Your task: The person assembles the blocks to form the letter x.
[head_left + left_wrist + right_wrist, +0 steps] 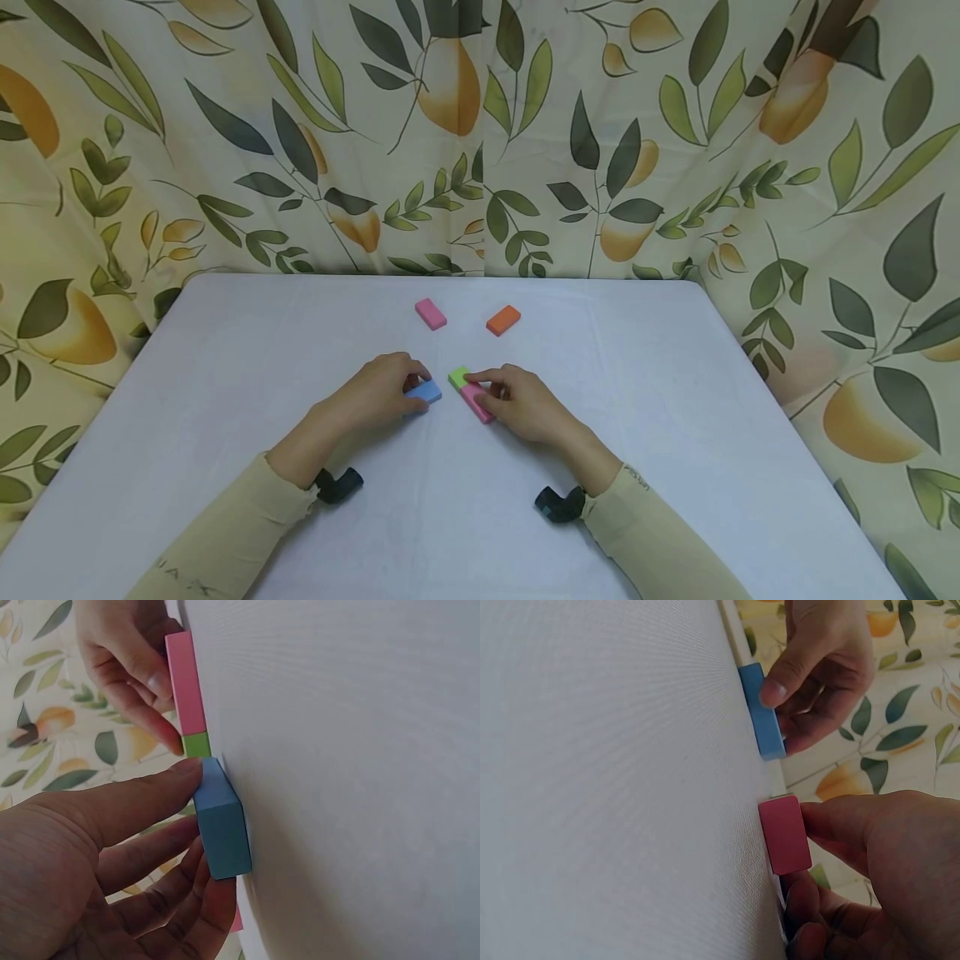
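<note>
In the head view my left hand (378,390) pinches a blue block (426,392) by its sides, thumb nearest me. To the right lies a pink block (474,403), its far end against a green block (458,377). The thumb and fingers of my right hand (528,406) grip this pair from the right side. A gap separates the blue block from the pair. Up close in the left wrist view, the blue block (226,836) shows its end face. The right wrist view shows the pink block (786,835) end-on between thumb and fingers.
Toward the back of the white table (637,350) lie another pink block (431,314) and an orange block (503,321). Leaf-patterned cloth (450,192) hangs right behind the table and along both sides. Dark wrist cameras sit under both cuffs.
</note>
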Action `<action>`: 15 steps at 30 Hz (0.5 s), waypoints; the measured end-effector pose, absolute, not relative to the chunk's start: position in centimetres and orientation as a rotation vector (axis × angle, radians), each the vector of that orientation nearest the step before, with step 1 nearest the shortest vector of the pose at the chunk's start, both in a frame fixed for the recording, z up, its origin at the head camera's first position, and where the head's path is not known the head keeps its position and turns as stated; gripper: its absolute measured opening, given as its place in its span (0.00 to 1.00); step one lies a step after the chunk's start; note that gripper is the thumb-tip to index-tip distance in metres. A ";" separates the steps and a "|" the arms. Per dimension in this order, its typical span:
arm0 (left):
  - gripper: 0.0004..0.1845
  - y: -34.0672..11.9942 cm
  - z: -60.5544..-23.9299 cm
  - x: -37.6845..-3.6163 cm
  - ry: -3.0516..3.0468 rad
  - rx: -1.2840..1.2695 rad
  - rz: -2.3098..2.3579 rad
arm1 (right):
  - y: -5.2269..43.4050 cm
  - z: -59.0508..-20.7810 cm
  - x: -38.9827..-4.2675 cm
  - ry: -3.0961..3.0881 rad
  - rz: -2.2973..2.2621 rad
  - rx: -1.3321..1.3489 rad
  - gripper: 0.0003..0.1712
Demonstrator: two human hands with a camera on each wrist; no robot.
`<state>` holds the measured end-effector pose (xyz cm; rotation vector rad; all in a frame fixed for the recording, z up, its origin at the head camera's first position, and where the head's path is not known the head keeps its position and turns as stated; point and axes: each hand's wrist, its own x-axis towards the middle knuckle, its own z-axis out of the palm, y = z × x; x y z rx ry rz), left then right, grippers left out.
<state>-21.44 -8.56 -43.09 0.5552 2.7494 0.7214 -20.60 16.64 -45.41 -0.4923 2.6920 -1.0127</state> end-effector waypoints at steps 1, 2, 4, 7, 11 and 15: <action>0.20 -8.5 -43.1 -21.4 2.750 0.556 0.722 | 16.7 -45.4 -20.6 2.692 -1.013 -0.494 0.20; 0.20 -8.5 -43.1 -21.4 2.749 0.556 0.723 | 16.7 -45.4 -20.6 2.691 -1.015 -0.497 0.20; 0.21 -8.4 -43.2 -21.4 2.748 0.555 0.722 | 16.7 -45.4 -20.6 2.690 -1.018 -0.502 0.20; 0.21 -8.3 -43.2 -21.5 2.746 0.548 0.726 | 16.6 -45.4 -20.6 2.689 -1.019 -0.506 0.20; 0.21 -8.2 -43.2 -21.6 2.742 0.538 0.730 | 16.6 -45.4 -20.6 2.689 -1.019 -0.504 0.20; 0.21 -8.0 -43.1 -21.5 2.742 0.524 0.732 | 16.6 -45.3 -20.5 2.692 -1.018 -0.499 0.20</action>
